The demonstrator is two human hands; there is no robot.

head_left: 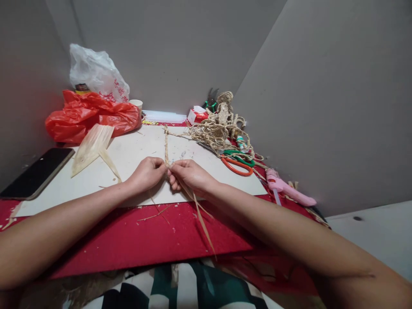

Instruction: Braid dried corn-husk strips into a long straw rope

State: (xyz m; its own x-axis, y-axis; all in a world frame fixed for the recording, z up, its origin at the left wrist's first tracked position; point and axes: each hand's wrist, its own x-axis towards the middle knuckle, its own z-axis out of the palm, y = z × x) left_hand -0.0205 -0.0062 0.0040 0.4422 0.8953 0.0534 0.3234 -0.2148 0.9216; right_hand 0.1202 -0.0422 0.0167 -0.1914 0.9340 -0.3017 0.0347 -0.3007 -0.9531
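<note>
Cord (166,146) over board (144,148), husk (92,148) left, phone (37,173) farther left, scissors (240,173) right, glue gun (287,188) farther right

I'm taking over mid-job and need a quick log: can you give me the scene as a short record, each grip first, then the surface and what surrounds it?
Left grip: pinching the lower end of the braided cord
Right grip: pinched at the same end, loose strands hanging below
Surface: white board on a red covering
Left side: phone, pale husk piece, red bag
Right side: cord heap, pink glue gun
Back: paper cup, white sticks
</note>
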